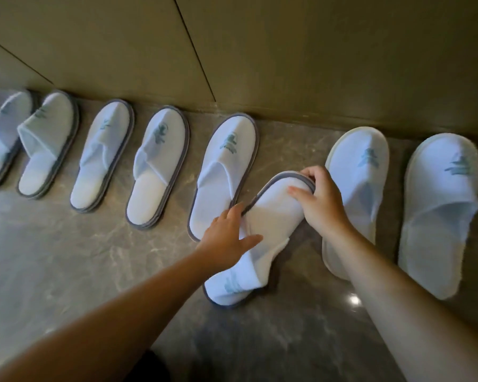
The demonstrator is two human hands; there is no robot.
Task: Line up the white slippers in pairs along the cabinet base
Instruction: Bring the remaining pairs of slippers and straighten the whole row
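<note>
Row of white slippers along the cabinet base (287,111) on the marble floor (66,257), toes toward the cabinet. From the left: two grey-trimmed stacks close together, first (3,139) partly cut by the frame edge, second (49,144) just beside it; then another two stacks, third (101,155) and fourth (158,166), set a bit apart. All four look like several slippers piled up, judging by layered soles. Next a single grey-trimmed slipper (224,172), toe near the base. Far right a thicker white-soled pair, one (355,188) and the other (439,210), already side by side.

The odd one out is the reversed slipper (260,232): it lies tilted, heel end up by the cabinet side, toe with logo pointing back at the person, overlapping the edge of the single slipper's sole. Left hand (226,235) rests on its upper mid-part, fingers spread, pressing or gripping the fabric; exact grip hard to tell. Right hand (319,199) pinches the grey-trimmed heel rim, fingers curled over it.

Progress judgement: mostly done, six placements in line. Left to do: turn this slipper around so the toe faces the cabinet and set it into the gap between the single grey-trimmed one and the white-soled pair, making the last pair. Gap looks tight, so some nudging may be needed
</note>
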